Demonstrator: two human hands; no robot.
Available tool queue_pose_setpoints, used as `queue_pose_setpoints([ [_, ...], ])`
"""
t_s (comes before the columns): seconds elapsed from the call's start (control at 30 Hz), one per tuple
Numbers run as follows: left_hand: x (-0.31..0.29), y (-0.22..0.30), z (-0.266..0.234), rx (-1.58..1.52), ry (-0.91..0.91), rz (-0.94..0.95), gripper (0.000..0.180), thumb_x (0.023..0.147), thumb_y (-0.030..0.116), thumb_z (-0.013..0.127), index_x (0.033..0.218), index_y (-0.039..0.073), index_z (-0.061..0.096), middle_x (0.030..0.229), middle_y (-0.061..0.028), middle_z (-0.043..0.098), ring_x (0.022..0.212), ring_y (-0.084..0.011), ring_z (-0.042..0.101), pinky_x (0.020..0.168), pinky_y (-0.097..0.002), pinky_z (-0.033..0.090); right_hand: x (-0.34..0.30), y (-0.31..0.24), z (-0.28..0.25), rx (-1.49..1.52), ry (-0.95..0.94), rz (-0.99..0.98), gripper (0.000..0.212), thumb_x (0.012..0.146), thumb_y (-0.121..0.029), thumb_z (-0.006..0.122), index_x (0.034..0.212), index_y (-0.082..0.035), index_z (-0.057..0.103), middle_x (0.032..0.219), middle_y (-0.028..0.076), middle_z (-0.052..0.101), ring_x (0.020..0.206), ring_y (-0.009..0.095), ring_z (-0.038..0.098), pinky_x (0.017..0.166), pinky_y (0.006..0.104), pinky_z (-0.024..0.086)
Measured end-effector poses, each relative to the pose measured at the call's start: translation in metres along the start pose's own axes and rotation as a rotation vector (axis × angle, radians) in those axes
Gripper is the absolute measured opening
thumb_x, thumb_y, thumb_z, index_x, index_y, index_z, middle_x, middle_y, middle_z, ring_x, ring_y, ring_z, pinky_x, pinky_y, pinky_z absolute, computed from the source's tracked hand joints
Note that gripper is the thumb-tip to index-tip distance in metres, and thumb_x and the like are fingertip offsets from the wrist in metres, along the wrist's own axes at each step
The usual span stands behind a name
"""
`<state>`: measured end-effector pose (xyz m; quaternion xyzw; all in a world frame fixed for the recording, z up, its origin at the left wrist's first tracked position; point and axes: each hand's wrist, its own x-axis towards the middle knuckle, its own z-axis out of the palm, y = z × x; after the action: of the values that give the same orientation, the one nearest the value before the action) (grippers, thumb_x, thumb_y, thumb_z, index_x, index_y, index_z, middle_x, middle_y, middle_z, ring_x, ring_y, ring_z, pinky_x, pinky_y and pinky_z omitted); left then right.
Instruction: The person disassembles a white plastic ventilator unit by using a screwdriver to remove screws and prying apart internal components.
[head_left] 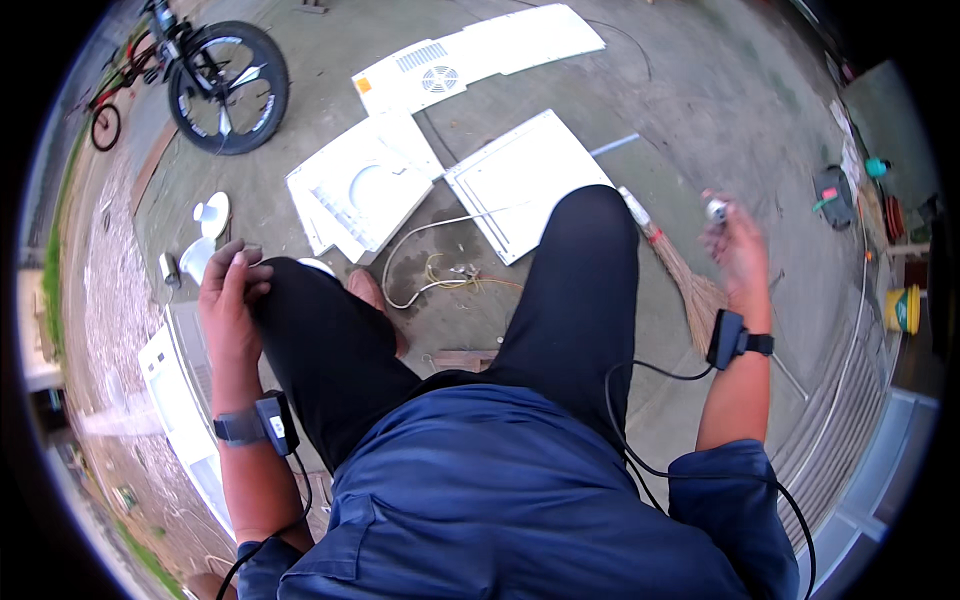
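Observation:
Out to the right, my right hand (pixel 738 248) is raised with its fingers closed around a small silvery, rounded piece (pixel 716 210). Motion blurs that hand, and the kind of piece is too small to tell. My left hand (pixel 232 282) rests at my left knee, its fingers loosely bent and apart, with nothing visible in them. Between my knees, a white cable (pixel 402 250) and thin yellow wires (pixel 450 282) lie on the ground. Just ahead are a white moulded panel (pixel 365 185) with a round recess and a flat white panel (pixel 530 180).
A straw broom (pixel 680 265) lies right of my right knee. Farther off are a long vented white panel (pixel 480 55) and a bicycle (pixel 225 90). White round parts (pixel 212 214) and a white appliance casing (pixel 180 400) are at left. A yellow bucket (pixel 902 310) stands far right.

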<state>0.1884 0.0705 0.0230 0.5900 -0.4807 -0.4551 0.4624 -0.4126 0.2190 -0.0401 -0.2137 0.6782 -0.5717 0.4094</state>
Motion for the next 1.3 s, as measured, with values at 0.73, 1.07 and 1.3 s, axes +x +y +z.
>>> queue_pose_setpoints([
  [0.73, 0.023, -0.015, 0.013, 0.238, 0.022, -0.073, 0.036, 0.099, 0.025, 0.059, 0.129, 0.005, 0.057, 0.105, -0.0032, 0.064, 0.080, -0.0053, 0.057, 0.069, -0.0180, 0.043, -0.120, 0.318, -0.042, -1.128, -0.280, 0.192, 0.027, 0.091, -0.032, 0.053, 0.104, -0.017, 0.071, 0.095, 0.012, 0.071, 0.090, 0.037, 0.067, 0.080, 0.0481, 0.053],
  [1.07, 0.023, -0.016, 0.014, 0.293, 0.050, -0.062, 0.036, 0.097, 0.026, 0.061, 0.128, 0.006, 0.058, 0.105, -0.0025, 0.064, 0.080, -0.0057, 0.057, 0.069, -0.0184, 0.042, -0.114, 0.326, -0.038, -1.254, -0.247, 0.300, 0.025, 0.091, -0.033, 0.052, 0.100, -0.018, 0.072, 0.096, 0.012, 0.072, 0.087, 0.035, 0.069, 0.072, 0.0507, 0.054],
  [1.3, 0.029, -0.019, 0.018, 0.331, 0.041, -0.078, 0.041, 0.095, 0.028, 0.064, 0.130, 0.006, 0.057, 0.107, -0.0031, 0.065, 0.081, -0.0066, 0.057, 0.071, -0.0199, 0.041, -0.123, 0.354, -0.047, -1.279, -0.219, 0.500, 0.025, 0.091, -0.030, 0.053, 0.104, -0.017, 0.070, 0.100, 0.013, 0.072, 0.092, 0.035, 0.069, 0.076, 0.0496, 0.055],
])
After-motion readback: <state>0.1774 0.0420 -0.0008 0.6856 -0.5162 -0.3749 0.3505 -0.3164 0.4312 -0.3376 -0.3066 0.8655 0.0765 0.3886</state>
